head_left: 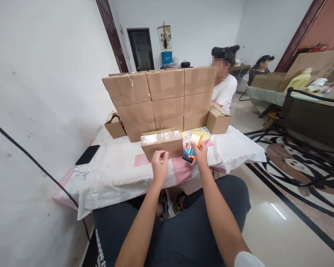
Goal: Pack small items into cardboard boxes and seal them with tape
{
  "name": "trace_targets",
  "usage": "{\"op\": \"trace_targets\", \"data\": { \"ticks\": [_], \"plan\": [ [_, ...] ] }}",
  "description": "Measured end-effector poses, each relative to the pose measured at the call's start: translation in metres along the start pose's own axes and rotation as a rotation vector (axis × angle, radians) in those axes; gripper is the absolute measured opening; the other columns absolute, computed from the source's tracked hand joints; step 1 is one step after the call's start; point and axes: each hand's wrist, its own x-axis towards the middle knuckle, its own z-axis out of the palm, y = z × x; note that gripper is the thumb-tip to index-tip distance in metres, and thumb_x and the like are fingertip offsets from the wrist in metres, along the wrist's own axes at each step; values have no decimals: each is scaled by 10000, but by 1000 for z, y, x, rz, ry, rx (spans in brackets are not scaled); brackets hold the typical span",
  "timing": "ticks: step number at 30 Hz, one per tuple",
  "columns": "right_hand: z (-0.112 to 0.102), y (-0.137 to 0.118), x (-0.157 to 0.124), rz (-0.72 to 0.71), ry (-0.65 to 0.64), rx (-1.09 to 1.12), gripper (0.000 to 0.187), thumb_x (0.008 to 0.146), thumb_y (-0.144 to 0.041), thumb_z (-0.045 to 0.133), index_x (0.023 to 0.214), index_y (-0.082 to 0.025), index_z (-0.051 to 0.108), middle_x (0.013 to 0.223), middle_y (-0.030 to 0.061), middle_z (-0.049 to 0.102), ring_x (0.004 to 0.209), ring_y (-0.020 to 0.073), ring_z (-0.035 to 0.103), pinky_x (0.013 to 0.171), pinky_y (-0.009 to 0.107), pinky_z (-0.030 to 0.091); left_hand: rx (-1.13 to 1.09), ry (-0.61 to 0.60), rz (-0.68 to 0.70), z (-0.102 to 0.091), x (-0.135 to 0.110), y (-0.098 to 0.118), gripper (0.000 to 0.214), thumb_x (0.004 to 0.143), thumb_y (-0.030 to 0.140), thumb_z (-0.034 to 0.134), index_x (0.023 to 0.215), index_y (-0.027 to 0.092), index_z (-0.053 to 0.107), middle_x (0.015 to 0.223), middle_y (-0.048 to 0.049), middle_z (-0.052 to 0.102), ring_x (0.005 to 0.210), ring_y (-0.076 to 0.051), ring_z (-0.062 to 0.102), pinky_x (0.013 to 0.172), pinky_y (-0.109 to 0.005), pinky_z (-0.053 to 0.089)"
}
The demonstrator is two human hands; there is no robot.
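My right hand point(201, 152) grips a small glossy packet point(188, 155) with blue, orange, black and pale parts, held tilted above the table's front edge. What is inside the packet cannot be made out. My left hand point(159, 163) is apart from it, fingers curled together in a pinch; a tiny pale spot shows at the fingertips, too small to name. Just behind my left hand lies a long cardboard box point(167, 142) with shiny tape along its top. Yellow sheets point(202, 133) lie on the cloth beyond the packet.
A wall of stacked cardboard boxes point(167, 87) stands across the table, with an open box point(115, 128) on its left and another box point(219, 120) on its right. A black phone point(88, 154) lies left on the white cloth point(108, 174). A person point(225, 89) sits behind the stack.
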Motion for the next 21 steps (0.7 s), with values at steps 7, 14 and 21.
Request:
{"op": "trace_targets", "data": {
  "ticks": [7,14,21],
  "plan": [
    [3,-15,-15,-47,108,128,514,883,-677,521,763,-183,592,698,13,592,687,164,570,615,290,507,-193,-234,-51,58,-26,18,264,941,379,568,887,234,782,954,-59,632,993,-200,594,921,-337,456],
    [3,-21,-24,-104,6,163,500,914,-630,499,732,-178,610,658,7,585,605,147,540,571,274,474,-257,-153,-62,54,-30,36,127,807,325,738,735,221,734,912,-25,537,966,-189,544,930,-336,406],
    [9,-13,-23,-63,137,223,432,861,-506,642,593,-193,514,527,-52,463,502,96,429,479,218,390,-286,-129,-28,50,-54,62,224,824,296,704,640,201,616,870,-14,491,890,-169,529,863,-308,426]
  ]
}}
